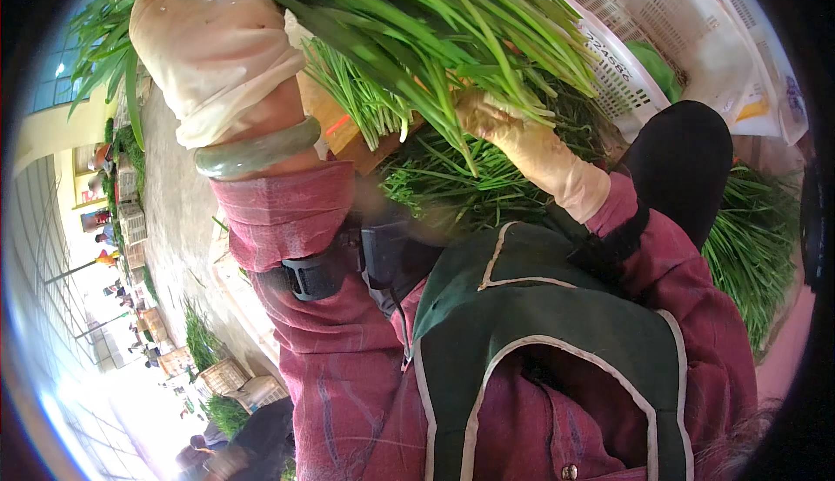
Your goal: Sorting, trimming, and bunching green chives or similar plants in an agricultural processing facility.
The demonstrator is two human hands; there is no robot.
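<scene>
A large bunch of garlic chives [391, 11], long flat green leaves with paler stem ends, stretches across the top of the view. My left hand [209, 44], in a pale thin glove, grips its leafy part at the upper left; some fingers are hidden or cut off by the frame. A stone-like bangle [261, 151] circles that wrist. At the stem ends, my right hand [505, 132], in a stained pale glove, has its fingers curled against the stalks. Below the bunch lies a smaller bundle of chives [365, 93] on a wooden board [365, 148].
Loose greens [470, 181] lie below my right hand, with more chives [750, 253] at far right. A white plastic crate [626, 89] stands upper right, beside my dark-clad knee [685, 161]. Concrete floor [176, 220] extends left, with crates [225, 376] of greens and distant people.
</scene>
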